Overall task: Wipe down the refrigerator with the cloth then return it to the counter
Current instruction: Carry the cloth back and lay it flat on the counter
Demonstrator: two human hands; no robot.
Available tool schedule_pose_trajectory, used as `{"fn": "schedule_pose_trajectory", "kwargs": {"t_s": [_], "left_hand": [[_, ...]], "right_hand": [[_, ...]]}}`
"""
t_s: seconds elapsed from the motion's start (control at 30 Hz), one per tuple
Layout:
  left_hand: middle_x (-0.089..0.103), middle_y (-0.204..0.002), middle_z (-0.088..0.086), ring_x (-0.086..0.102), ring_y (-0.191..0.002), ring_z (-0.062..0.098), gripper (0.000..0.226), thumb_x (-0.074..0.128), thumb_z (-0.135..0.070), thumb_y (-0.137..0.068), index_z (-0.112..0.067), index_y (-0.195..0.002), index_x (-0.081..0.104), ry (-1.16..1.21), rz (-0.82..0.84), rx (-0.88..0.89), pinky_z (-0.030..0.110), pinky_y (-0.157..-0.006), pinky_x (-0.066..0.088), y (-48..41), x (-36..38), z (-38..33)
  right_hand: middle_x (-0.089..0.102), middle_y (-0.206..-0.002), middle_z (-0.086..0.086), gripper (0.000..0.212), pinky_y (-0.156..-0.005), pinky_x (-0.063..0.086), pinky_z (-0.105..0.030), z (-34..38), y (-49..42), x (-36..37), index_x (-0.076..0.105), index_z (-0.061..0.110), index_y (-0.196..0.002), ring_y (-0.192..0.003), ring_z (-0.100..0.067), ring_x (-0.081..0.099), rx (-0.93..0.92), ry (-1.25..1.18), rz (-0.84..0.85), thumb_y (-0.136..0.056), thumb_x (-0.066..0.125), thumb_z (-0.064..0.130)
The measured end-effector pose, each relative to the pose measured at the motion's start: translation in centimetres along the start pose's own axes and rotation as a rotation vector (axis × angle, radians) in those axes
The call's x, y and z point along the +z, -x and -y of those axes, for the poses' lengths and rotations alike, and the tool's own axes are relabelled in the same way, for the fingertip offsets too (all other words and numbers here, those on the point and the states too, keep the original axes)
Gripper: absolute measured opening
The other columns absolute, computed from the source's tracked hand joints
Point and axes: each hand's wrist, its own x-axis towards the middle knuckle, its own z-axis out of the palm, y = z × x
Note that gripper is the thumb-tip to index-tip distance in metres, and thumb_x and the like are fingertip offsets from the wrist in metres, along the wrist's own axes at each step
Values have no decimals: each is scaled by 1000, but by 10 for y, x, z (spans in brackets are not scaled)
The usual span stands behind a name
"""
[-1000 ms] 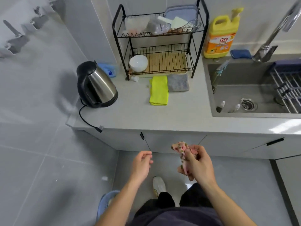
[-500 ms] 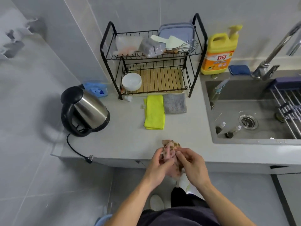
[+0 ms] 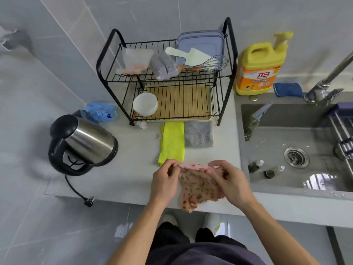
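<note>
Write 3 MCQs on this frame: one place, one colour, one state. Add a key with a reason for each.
1. Where does the yellow cloth lie?
A. in the sink
B. on the counter, beside the grey cloth
C. on the rack's top shelf

2. What colour is the detergent jug?
A. yellow, with an orange label
B. blue
C. white

3. How is the pink patterned cloth held?
A. not at all, it lies untouched
B. by one hand alone
C. pinched at its top edge by the left hand and the right hand

Key:
1 B: the two folded cloths lie side by side on the countertop.
2 A: the body and cap are yellow and the label is orange.
3 C: the fingers of both hands grip the pink hem, one at each end.
</note>
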Motion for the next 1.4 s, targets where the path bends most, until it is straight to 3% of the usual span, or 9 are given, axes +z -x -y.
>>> {"fn": "schedule_pose_trajectory", "kwargs": {"t_s": [0.2,0.3,0.4,0.53,0.63,0.73,0.9,1.13,1.4], "left_hand": [[75,-93,-19,66,-88,-6,12,70,-21,-98,-31,-98,76,-109,182,110,10,-74,45,-27,-20,3],[69,-103,-9,64,-96,5,12,69,-26,-100,-21,-107,78,-281,288,148,5,-77,39,-38,-33,16],[64,-94,-9,61,-88,9,16,69,-32,-100,-19,-98,77,-361,303,120,8,-72,38,-43,-43,25],[72,-83,0,65,-83,15,24,68,-39,-100,-17,-90,74,-207,247,-17,21,-73,45,-49,-58,33],[78,-86,-1,71,-85,13,12,75,-30,-96,-18,-92,74,-38,351,-81,33,-83,53,-56,-73,36],[77,-85,-8,71,-90,13,16,79,-8,-91,-22,-93,75,-36,449,-75,23,-82,53,-63,-87,34],[76,-102,0,70,-96,12,10,73,-11,-96,-21,-99,74,175,181,-17,21,-89,53,-74,-110,-7],[74,-95,4,71,-88,8,13,63,-3,-101,-13,-105,69,481,83,207,18,-79,58,-60,-132,-66],[81,-94,-3,77,-93,13,10,67,-7,-99,-16,-99,70,246,162,106,34,-82,63,-55,-109,-6]], "right_hand": [[72,-96,9,17,-72,45,-6,8,-28,-27,73,33,-114,-90,-4,66,-34,168,-97,-98,72,27],[71,-104,8,15,-83,45,-22,6,-33,-36,75,24,-112,-94,-12,63,-92,328,-136,-97,73,25],[69,-78,11,16,-70,46,-28,-3,-32,-37,73,21,-82,-73,-15,63,-68,426,-176,-89,82,32],[62,-53,9,28,-55,43,-19,-18,-24,-31,68,21,-65,-57,-12,59,113,198,-157,-83,87,32],[73,-67,12,14,-67,47,-18,-20,-20,-27,77,23,-79,-73,-14,68,185,-12,-146,-93,79,19],[80,-87,4,5,-71,49,-23,-9,-22,-24,80,23,-91,-91,-17,73,227,-235,-327,-94,78,21],[79,-91,-1,9,-78,54,-16,47,-29,-24,82,16,-95,-84,-6,72,60,-424,-600,-89,83,24],[76,-80,9,4,-73,55,-14,101,-12,-32,77,17,-93,-75,-2,67,-242,-491,-756,-95,75,16],[67,-61,17,11,-59,47,-14,35,-1,-18,75,13,-83,-56,2,55,-48,-344,-694,-93,77,12]]}}
